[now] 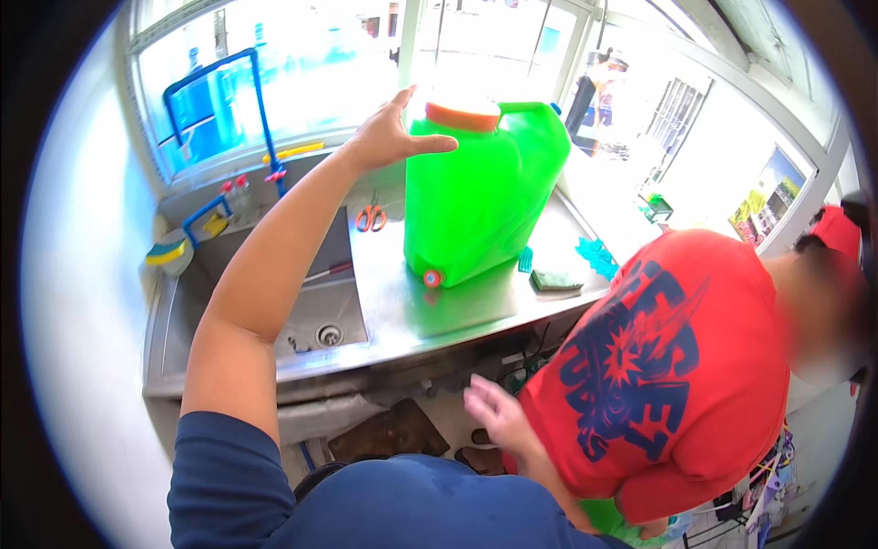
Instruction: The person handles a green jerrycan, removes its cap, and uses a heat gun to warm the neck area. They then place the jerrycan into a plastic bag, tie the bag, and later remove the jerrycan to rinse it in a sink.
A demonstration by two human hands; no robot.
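A bright green plastic water jug (485,201) stands upright on the steel counter, with a wide orange cap (463,116) on top and a small red-orange spout cap (433,278) low on its front. My left hand (393,139) reaches to the jug's upper left corner, thumb and fingers spread; whether it touches the plastic I cannot tell. Below the counter edge, my right hand (495,414) hangs with fingers loosely stretched and nothing in it, beside a co-worker's red shirt (677,366).
Left of the jug lies a steel sink (315,306) with blue pipes (262,110) behind. Orange-handled scissors (370,219), a dark green scrubbing pad (557,280) and a teal cloth (596,257) lie on the counter. A sponge (170,252) sits at the far left. The co-worker stands close on my right.
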